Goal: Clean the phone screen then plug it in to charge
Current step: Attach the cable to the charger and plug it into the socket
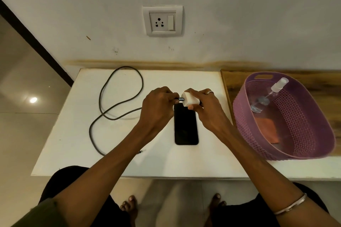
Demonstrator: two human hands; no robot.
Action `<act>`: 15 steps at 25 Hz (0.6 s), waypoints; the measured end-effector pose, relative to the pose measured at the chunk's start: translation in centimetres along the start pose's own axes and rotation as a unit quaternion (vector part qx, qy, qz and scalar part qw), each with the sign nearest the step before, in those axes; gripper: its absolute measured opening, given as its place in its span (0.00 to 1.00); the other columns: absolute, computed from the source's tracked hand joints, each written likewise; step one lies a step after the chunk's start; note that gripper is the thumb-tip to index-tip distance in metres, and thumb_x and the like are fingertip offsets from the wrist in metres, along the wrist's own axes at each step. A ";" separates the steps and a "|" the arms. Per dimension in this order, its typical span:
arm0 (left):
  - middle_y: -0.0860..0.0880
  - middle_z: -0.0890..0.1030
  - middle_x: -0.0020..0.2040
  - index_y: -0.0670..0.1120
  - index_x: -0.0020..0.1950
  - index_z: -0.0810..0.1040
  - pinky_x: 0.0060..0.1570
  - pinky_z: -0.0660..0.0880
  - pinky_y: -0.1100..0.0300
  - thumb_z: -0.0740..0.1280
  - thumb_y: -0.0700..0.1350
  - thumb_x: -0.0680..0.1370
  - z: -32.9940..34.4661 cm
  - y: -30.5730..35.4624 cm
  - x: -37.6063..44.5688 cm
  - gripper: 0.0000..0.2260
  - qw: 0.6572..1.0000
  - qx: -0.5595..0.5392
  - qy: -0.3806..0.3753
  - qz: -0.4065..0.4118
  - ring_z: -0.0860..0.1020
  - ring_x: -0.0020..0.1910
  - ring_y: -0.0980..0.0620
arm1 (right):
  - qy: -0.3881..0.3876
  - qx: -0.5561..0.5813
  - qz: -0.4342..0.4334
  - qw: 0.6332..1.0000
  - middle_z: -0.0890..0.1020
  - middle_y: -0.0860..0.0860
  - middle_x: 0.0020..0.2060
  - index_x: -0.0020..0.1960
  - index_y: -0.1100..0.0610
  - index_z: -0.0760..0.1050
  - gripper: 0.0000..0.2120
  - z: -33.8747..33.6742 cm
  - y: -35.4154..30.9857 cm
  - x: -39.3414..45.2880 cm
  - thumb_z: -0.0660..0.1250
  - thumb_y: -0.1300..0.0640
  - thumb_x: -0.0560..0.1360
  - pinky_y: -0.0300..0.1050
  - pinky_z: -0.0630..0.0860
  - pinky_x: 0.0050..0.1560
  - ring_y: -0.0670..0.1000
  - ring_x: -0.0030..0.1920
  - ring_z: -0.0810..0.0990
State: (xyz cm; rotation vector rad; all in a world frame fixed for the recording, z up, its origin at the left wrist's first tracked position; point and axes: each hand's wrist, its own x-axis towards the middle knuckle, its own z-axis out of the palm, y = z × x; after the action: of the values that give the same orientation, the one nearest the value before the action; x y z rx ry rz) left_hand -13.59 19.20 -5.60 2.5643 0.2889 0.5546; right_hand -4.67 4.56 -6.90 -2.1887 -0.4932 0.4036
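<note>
Between the two hands, just above the top end of the phone [186,125], a cable connector [180,99] meets the white charger adapter [190,101]. The left hand [156,108] pinches the connector with curled fingertips; the right hand [202,105] has its thumb and fingers wrapped round the adapter, holding it clear of the counter [73,143]. The phone lies flat and screen-up directly beneath the hands, dark and not connected to anything.

The likely slip is a misaligned push: if the connector enters at an angle, it may jam or skid off the adapter's face. Both hands work right over the glass, so a dropped adapter would land on the screen, probably smudging or knocking it. The cable [114,101] loops loosely to the left of the left hand, its far end near the left forearm; a quick pull towards the wall socket [162,21], well beyond the hands, could drag that loop across the phone. To the right of the right hand, the purple basket [245,120] holds a spray bottle [267,96] and an orange cloth [267,129].
</note>
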 end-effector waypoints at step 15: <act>0.54 0.86 0.44 0.54 0.50 0.87 0.38 0.74 0.58 0.73 0.45 0.73 0.5 -0.7 -0.1 0.08 0.993 -0.011 -0.041 -0.114 0.82 0.43 0.50 | -0.028 0.150 0.119 0.981 0.77 0.52 0.50 0.58 0.54 0.70 0.18 1.2 -0.1 1.0 0.72 0.52 0.72 0.41 0.81 0.41 0.52 0.46 0.80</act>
State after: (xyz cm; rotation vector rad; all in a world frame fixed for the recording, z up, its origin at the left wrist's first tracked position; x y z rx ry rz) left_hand -13.53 19.54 -6.43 2.4814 0.5360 0.3653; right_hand -4.37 5.84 -7.68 -1.9494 -0.1847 0.6276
